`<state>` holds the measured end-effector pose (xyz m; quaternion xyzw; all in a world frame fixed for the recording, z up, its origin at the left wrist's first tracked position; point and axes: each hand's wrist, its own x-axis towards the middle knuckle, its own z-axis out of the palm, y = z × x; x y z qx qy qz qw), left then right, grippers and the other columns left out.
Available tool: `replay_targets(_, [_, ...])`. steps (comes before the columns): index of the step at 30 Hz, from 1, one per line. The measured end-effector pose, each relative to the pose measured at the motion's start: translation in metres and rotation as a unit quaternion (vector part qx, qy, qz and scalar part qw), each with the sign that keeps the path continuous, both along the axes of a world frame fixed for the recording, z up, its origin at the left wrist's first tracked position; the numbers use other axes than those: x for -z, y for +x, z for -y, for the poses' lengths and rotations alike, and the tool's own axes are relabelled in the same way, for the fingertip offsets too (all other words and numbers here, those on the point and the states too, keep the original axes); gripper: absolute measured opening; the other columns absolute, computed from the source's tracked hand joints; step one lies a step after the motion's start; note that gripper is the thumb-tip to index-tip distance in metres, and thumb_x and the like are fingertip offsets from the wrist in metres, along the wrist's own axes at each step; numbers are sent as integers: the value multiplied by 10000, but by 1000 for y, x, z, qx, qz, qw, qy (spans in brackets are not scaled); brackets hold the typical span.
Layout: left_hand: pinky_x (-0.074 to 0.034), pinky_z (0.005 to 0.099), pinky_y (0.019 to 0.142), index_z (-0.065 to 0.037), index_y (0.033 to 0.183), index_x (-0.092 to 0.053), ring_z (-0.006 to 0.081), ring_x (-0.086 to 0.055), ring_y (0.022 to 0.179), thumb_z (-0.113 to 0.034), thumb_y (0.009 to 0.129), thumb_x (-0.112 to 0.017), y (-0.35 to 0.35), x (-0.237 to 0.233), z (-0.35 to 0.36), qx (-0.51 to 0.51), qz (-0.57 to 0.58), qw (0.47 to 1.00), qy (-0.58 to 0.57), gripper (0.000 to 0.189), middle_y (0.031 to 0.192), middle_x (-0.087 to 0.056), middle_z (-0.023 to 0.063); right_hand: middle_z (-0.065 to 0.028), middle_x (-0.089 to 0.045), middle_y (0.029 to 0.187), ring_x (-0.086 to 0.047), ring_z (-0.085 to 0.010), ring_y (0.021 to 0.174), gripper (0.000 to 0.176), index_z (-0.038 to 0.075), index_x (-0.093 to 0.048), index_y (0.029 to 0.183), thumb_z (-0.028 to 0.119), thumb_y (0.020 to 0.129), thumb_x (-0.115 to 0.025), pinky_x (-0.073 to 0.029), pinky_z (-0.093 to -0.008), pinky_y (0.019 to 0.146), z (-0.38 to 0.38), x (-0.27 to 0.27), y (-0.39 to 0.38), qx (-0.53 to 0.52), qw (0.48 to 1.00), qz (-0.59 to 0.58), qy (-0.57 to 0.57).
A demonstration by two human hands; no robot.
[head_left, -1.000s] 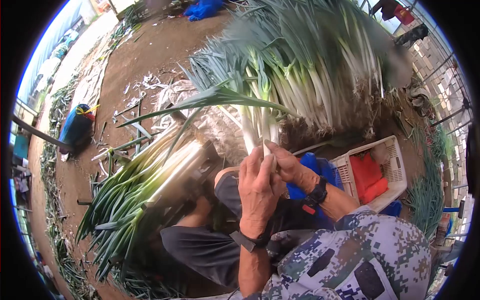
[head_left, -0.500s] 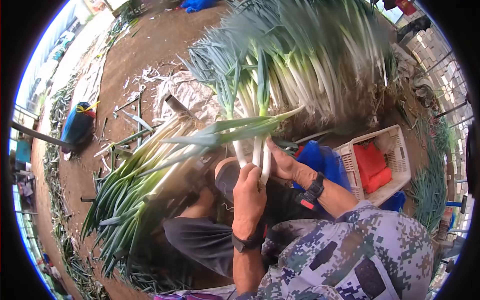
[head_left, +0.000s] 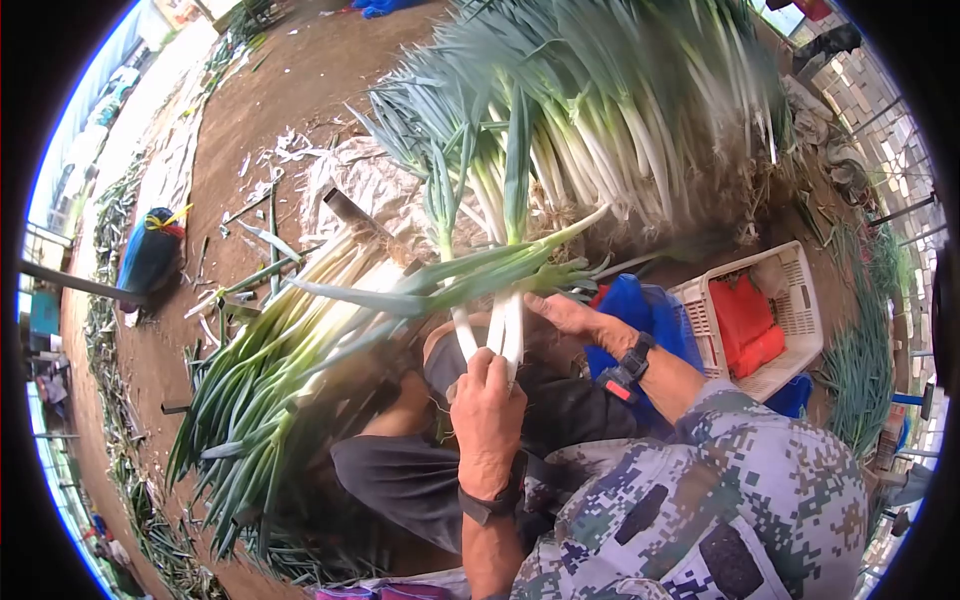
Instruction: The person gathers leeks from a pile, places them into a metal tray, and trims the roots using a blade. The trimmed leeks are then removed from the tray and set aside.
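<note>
My left hand point(head_left: 487, 408) is closed round the lower white ends of a few long green onions point(head_left: 511, 335), which stand upright above the fist with their leaves pointing away from me. My right hand point(head_left: 572, 316), with a black watch on its wrist, is just right of these stalks. Its thumb is stretched towards them, and its other fingers are partly hidden. A loose green leaf point(head_left: 460, 285) crosses the held stalks. To the left lies a pile of green onions point(head_left: 290, 375), white ends towards the upper right, on a metal-framed rack point(head_left: 352, 212).
A large stack of green onions point(head_left: 620, 130) stands ahead. On the right are a white plastic crate point(head_left: 795, 330) with red material point(head_left: 745, 325) and a blue bag point(head_left: 640, 315). A dark blue bundle point(head_left: 150, 255) sits at left. Leaf scraps litter the dirt floor point(head_left: 290, 90).
My left hand has moved slightly left and down with the green onions. My right hand has shifted a little lower, and its fingers are no longer behind the stalks as before.
</note>
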<state>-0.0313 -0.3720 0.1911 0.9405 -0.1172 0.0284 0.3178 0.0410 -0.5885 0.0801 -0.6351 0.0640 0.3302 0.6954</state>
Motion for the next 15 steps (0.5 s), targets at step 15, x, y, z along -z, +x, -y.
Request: replay_targets(15, [-524, 452, 805, -6, 979, -655, 344, -639, 913, -14, 721, -706, -4, 4, 2, -24, -2, 999, 36, 263, 1141, -628, 105, -115, -632, 924, -624, -347, 946, 194, 91, -599, 1049, 230, 921, -645, -469, -449, 859, 77, 46, 116, -84, 701, 538, -462])
